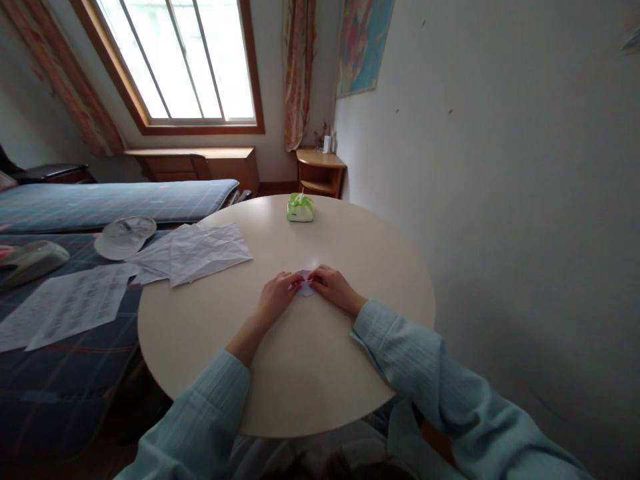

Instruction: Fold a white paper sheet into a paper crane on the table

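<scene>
A small piece of folded white paper (305,291) lies near the middle of the round table, between my two hands. My left hand (281,291) pinches its left side, fingers closed at the edge. From the right, my right hand (334,285) grips the opposite side with thumb and fingertips. Both hands rest low, close to the tabletop. The fingertips cover part of the paper, so its exact folds are too small to make out.
The round cream table (200,347) bears a green tissue pack (301,208) at its far side and creased white sheets (207,250) at its left edge. Printed pages (80,300) and a pale cap-like thing (125,237) lie on the plaid bed (60,387). A white wall (500,200) stands at the right.
</scene>
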Action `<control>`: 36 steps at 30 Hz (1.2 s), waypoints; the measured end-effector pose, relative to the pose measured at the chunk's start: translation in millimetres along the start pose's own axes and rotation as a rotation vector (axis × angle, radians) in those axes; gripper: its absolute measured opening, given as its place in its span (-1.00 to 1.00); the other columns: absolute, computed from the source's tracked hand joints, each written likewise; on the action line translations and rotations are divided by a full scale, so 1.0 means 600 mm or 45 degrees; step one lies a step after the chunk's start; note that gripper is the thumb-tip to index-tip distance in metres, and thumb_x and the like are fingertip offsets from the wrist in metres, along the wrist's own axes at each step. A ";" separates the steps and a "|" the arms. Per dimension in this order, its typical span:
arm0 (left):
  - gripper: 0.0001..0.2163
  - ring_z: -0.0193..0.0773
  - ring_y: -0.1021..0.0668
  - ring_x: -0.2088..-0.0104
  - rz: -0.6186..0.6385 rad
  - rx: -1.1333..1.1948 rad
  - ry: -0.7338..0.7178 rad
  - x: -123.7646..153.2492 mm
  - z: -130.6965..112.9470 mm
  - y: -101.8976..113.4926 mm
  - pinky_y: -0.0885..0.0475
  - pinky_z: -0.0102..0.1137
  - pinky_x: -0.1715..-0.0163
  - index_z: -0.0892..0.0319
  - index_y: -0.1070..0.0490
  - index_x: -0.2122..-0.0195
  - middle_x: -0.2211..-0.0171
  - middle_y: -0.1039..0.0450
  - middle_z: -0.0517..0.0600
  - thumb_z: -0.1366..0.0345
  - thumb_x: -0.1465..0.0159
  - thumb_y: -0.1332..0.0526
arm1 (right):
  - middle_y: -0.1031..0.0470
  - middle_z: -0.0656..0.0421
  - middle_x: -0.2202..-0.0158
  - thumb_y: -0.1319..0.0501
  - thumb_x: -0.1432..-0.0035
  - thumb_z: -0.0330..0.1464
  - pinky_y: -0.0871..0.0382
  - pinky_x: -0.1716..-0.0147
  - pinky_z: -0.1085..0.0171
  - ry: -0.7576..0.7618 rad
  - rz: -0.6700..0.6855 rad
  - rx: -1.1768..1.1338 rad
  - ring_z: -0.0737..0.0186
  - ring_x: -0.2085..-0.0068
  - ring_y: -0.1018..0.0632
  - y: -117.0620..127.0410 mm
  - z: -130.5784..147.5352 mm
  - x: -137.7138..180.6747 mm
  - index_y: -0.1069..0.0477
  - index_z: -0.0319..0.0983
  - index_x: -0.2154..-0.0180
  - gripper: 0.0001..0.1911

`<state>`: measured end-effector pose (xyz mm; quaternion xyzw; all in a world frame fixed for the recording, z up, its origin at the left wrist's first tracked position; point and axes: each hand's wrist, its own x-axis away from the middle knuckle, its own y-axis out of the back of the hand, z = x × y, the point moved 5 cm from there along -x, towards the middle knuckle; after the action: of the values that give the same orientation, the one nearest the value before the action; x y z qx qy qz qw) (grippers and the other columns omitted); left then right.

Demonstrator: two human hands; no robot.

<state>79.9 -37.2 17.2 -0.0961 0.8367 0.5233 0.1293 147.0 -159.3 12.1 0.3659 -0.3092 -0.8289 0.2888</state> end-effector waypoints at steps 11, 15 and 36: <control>-0.83 -0.31 -0.48 0.25 0.044 0.021 -0.095 0.002 -0.007 0.001 -0.34 -0.44 0.20 0.08 -0.48 0.34 0.25 -0.49 -0.08 0.37 -0.16 -0.09 | -0.48 0.11 0.19 -0.15 -0.02 -0.54 -0.28 0.10 0.25 0.102 0.076 -0.014 0.26 0.15 -0.45 -0.010 -0.001 -0.001 -0.42 -0.22 0.18 -0.72; -0.84 -0.30 -0.48 0.24 0.036 0.010 -0.112 0.002 -0.006 0.002 -0.34 -0.43 0.20 0.09 -0.49 0.35 0.26 -0.49 -0.08 0.35 -0.15 -0.11 | -0.50 0.11 0.23 -0.15 -0.04 -0.51 -0.29 0.10 0.26 0.120 0.049 -0.022 0.27 0.17 -0.46 -0.009 0.001 0.000 -0.48 -0.23 0.28 -0.80; -0.82 -0.29 -0.47 0.23 0.060 -0.141 -0.188 -0.001 -0.002 -0.004 -0.36 -0.43 0.22 0.07 -0.49 0.27 0.24 -0.49 -0.06 0.33 -0.18 -0.10 | -0.50 0.13 0.25 -0.20 0.01 -0.49 -0.31 0.13 0.23 0.124 0.040 0.039 0.26 0.20 -0.44 -0.006 -0.002 -0.001 -0.50 -0.22 0.34 -0.84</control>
<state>80.9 -39.5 16.0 -0.0446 0.7968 0.5773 0.1727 147.4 -156.6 8.9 0.4053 -0.3129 -0.8008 0.3108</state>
